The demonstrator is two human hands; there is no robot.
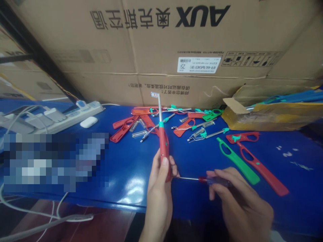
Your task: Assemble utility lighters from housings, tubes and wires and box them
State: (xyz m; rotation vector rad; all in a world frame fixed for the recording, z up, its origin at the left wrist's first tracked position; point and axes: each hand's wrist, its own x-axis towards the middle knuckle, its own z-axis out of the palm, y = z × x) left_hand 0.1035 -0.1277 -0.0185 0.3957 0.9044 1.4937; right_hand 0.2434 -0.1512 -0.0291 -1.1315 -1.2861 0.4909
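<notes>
With the left hand (158,178) clenched on the upright red gas lighter (163,141) and the right hand (237,198) grasping the screwdriver (202,179), its tip could slip off into the fingers (174,166).

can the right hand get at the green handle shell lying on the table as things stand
Probably not right away: the right hand is wrapped around a screwdriver. The green handle shell lies just beyond it on the blue table, with nothing between them, so the path itself looks free.
</notes>
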